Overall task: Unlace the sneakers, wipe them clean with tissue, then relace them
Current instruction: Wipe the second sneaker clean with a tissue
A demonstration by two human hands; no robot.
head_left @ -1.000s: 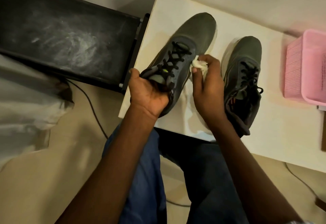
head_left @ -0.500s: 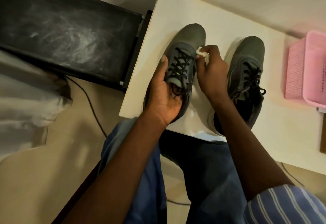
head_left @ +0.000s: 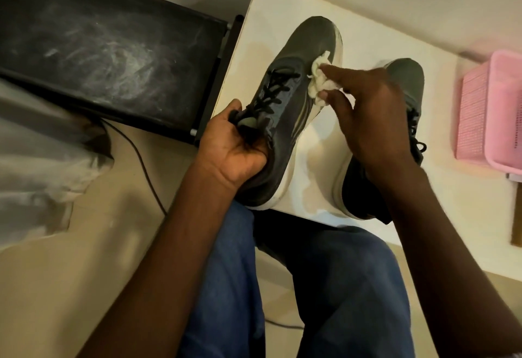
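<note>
text on sneakers [head_left: 285,120]: none legible, side stripes only
label on pink basket [head_left: 493,115]: none legible
print on black panel [head_left: 104,55]: none, just smudges

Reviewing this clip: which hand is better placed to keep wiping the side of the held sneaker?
Right. The right hand already presses the tissue against the held sneaker near its toe, while the left hand grips the heel opening to steady it.

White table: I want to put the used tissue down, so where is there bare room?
The white table is bare between the right grey sneaker and the pink plastic basket. The gap between both grey sneakers is crowded by the right hand.
</note>
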